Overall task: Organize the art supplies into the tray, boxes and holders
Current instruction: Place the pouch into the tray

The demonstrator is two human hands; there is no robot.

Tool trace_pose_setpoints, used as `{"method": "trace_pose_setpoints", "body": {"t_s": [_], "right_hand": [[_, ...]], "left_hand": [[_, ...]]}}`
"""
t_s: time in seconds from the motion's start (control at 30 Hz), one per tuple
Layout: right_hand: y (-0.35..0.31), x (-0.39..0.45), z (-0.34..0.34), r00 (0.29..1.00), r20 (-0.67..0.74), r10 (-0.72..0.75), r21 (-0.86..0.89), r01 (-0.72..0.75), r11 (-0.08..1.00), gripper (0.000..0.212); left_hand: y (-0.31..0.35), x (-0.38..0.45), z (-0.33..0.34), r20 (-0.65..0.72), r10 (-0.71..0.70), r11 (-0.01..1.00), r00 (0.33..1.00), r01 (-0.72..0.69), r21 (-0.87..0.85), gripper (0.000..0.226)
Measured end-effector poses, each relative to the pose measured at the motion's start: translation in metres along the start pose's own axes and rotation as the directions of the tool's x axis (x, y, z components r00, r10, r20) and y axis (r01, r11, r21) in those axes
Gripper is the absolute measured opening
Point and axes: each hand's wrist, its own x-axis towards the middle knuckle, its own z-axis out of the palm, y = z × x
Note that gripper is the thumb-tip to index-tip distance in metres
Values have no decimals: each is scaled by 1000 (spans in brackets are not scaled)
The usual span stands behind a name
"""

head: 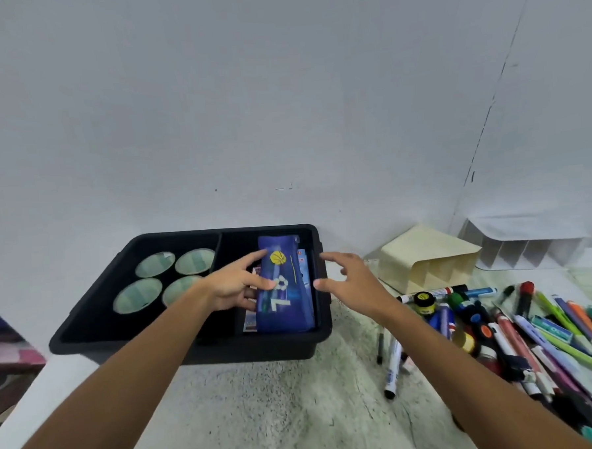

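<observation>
A black two-compartment tray (pixel 96 300) sits on the table. Its left compartment holds several round lidded containers (pixel 154 264). In the right compartment a blue pencil pouch (pixel 286 290) with a yellow emblem lies on top of flat packets (pixel 250 324). My left hand (pixel 234 286) rests against the pouch's left edge, thumb and forefinger touching it, fingers fairly straight. Above the tray's right rim my right hand (pixel 349 278) hovers with fingers spread, holding nothing. A heap of markers, pens and small paint jars (pixel 499 330) lies on the table at the right.
A cream slotted holder (pixel 423 255) lies tipped on its side right of the tray. A white divided organizer (pixel 528 243) stands behind it against the wall. Two loose markers (pixel 393 367) lie near the heap. The table's left edge runs diagonally at lower left.
</observation>
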Motion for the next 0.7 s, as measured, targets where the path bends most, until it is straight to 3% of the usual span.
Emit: {"method": "trace_pose_setpoints", "body": {"t_s": [0.2, 0.33, 0.4, 0.47, 0.57, 0.63, 0.7], "right_hand": [[28, 3, 18, 992, 105, 74, 265, -100, 959, 68], [29, 5, 30, 995, 63, 82, 378, -100, 920, 59], [29, 3, 32, 997, 41, 62, 390, -74, 918, 54], [27, 0, 34, 1000, 1, 11, 267, -11, 964, 49], [27, -6, 36, 986, -51, -157, -222, 142, 965, 41], [26, -13, 38, 948, -55, -313, -396, 267, 878, 41], [26, -22, 41, 911, 18, -411, -431, 378, 819, 48]], "left_hand": [[-3, 20, 2, 40, -58, 989, 997, 52, 135, 87], [-1, 25, 14, -51, 17, 982, 999, -8, 187, 80], [-3, 25, 21, -118, 84, 951, 989, -45, 305, 77], [-8, 25, 22, -180, 204, 838, 962, -76, 541, 74], [-20, 12, 24, -197, 474, 482, 858, -65, 874, 65], [-31, -7, 28, -31, 632, 365, 774, -263, 893, 64], [-42, -27, 30, 191, 618, 295, 763, -450, 843, 79]]}}
